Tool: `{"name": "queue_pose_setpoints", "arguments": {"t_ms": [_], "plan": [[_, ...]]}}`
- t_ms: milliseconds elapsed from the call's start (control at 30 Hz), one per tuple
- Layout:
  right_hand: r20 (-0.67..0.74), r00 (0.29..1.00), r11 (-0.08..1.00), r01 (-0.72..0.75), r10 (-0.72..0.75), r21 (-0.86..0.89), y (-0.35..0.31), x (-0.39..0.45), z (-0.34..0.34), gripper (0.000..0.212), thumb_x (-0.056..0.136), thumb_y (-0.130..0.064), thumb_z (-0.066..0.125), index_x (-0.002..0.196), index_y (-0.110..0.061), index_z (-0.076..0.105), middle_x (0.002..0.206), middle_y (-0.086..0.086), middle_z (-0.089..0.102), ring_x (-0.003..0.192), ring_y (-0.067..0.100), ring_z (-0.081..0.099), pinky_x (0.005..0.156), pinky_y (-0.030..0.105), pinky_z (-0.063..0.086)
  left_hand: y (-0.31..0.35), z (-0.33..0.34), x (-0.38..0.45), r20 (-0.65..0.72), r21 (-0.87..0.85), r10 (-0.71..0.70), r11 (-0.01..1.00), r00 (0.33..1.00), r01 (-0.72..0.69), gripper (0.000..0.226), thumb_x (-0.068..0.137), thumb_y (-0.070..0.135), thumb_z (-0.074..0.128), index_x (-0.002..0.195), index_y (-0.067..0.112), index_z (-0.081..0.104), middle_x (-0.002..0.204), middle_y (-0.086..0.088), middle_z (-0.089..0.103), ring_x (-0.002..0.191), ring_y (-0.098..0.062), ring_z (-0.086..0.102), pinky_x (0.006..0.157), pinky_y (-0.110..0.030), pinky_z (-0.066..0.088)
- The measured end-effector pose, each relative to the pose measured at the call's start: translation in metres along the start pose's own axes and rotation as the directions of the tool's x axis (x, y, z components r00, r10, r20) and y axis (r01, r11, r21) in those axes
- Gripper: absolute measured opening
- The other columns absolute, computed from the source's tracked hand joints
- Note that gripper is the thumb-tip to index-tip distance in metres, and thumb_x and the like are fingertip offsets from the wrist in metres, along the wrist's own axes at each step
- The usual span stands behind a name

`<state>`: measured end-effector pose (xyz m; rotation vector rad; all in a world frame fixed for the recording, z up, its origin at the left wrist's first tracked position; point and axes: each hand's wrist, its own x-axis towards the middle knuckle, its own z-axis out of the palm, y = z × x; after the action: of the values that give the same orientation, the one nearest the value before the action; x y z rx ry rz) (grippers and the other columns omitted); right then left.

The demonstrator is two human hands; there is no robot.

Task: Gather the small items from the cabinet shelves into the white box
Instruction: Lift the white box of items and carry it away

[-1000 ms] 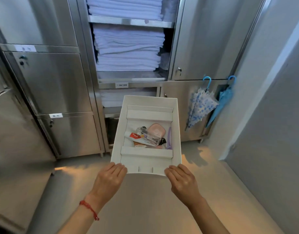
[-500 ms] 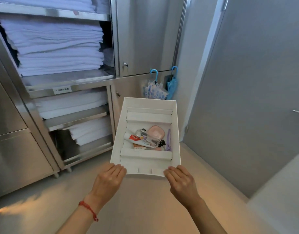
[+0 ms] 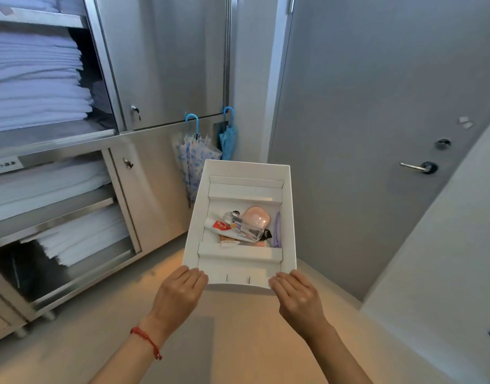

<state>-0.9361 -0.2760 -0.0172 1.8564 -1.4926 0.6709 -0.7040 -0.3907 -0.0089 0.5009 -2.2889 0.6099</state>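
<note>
Hands are holding the white box (image 3: pixel 289 217) out level: left hand (image 3: pixel 180 293) and right hand (image 3: pixel 296 296) fingers are grasping its near corners, toothpaste tube (image 3: pixel 224 228) lying beyond them.

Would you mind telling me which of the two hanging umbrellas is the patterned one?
The left umbrella; it is white with blue print, while the right umbrella is plain blue.

The box (image 3: pixel 289 217) is held out in front, the left hand (image 3: pixel 180 295) at its near left corner, the right hand (image 3: pixel 296 296) at its near right corner. Small items (image 3: pixel 241 227) lie in its middle compartment. The cabinet (image 3: pixel 160 65) stands left, two umbrellas (image 3: pixel 196 159) hanging behind the box, the door (image 3: pixel 376 106) right
</note>
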Motion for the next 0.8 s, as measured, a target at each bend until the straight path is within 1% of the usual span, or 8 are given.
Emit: {"name": "queue_pose_setpoints", "arguments": {"t_ms": [100,200,333,433,633,700,767,800], "plan": [[0.028,0.999,1.000,-0.014,0.014,0.006,0.028,-0.008,-0.003,0.053,0.094,0.002,0.027,0.070,-0.008,0.073,0.071,0.005,0.070,0.070,0.016,0.068,0.076,0.026,0.052,0.014,0.020,0.023,-0.013,-0.008,0.013,1.000,1.000,-0.013,0.060,0.100,0.001,0.024,0.062,0.006,0.070,0.061,-0.007,0.065,0.053,-0.018,0.063,0.060,-0.026,0.054],[0.032,0.999,1.000,-0.031,0.030,0.002,0.057,-0.016,-0.002,0.051,0.094,0.002,0.028,0.071,-0.008,0.073,0.072,0.005,0.070,0.071,0.016,0.068,0.075,0.026,0.053,0.027,0.040,0.044,-0.032,-0.018,0.025,1.000,0.999,-0.025,0.058,0.100,0.001,0.025,0.061,0.007,0.068,0.060,-0.007,0.064,0.051,-0.018,0.060,0.062,-0.027,0.050],[0.038,0.999,0.999,-0.033,0.034,-0.014,0.094,-0.028,-0.001,0.018,0.075,0.005,0.061,0.074,-0.008,0.074,0.074,0.005,0.071,0.072,0.016,0.069,0.077,0.027,0.052,0.045,0.064,0.071,-0.018,-0.057,0.038,0.998,0.999,-0.039,0.061,0.100,0.002,0.023,0.061,0.007,0.068,0.059,-0.007,0.064,0.051,-0.018,0.061,0.059,-0.026,0.053],[0.059,0.997,0.998,-0.055,0.056,-0.030,0.119,-0.036,-0.002,0.023,0.055,0.004,0.082,0.073,-0.008,0.074,0.072,0.005,0.070,0.070,0.016,0.068,0.075,0.027,0.054,0.058,0.081,0.088,-0.009,-0.084,0.054,0.995,0.998,-0.055,0.063,0.101,0.006,0.020,0.061,0.007,0.069,0.059,-0.007,0.065,0.051,-0.019,0.061,0.058,-0.025,0.054],[0.065,0.995,0.996,-0.071,0.074,-0.047,0.160,-0.046,0.000,0.022,0.055,0.000,0.084,0.072,-0.008,0.074,0.072,0.005,0.071,0.069,0.016,0.069,0.074,0.026,0.055,0.077,0.115,0.116,0.026,-0.128,0.066,0.990,0.997,-0.062,0.064,0.103,0.013,0.020,0.063,0.008,0.070,0.061,-0.006,0.066,0.053,-0.018,0.063,0.058,-0.024,0.055],[0.077,0.993,0.995,-0.088,0.091,-0.049,0.170,-0.047,0.004,0.018,0.057,-0.001,0.082,0.071,-0.008,0.074,0.072,0.005,0.071,0.069,0.016,0.069,0.074,0.026,0.055,0.078,0.125,0.126,0.034,-0.140,0.076,0.988,0.997,-0.070,0.057,0.101,0.012,0.028,0.063,0.008,0.070,0.061,-0.007,0.066,0.053,-0.018,0.062,0.057,-0.024,0.055],[0.076,0.992,0.995,-0.093,0.096,-0.041,0.179,-0.046,0.010,0.009,0.067,0.000,0.075,0.071,-0.009,0.073,0.072,0.005,0.071,0.069,0.016,0.069,0.073,0.026,0.055,0.076,0.139,0.135,0.044,-0.149,0.094,0.985,0.995,-0.086,0.045,0.097,0.011,0.039,0.063,0.008,0.070,0.062,-0.007,0.066,0.053,-0.018,0.062,0.057,-0.024,0.055],[0.072,0.993,0.995,-0.095,0.098,-0.041,0.184,-0.046,0.014,0.012,0.077,0.000,0.067,0.071,-0.009,0.073,0.072,0.005,0.071,0.069,0.016,0.069,0.072,0.026,0.055,0.075,0.146,0.139,0.044,-0.158,0.099,0.983,0.994,-0.091,0.049,0.098,0.011,0.036,0.063,0.009,0.069,0.061,-0.006,0.066,0.053,-0.018,0.062,0.056,-0.025,0.056]]}}
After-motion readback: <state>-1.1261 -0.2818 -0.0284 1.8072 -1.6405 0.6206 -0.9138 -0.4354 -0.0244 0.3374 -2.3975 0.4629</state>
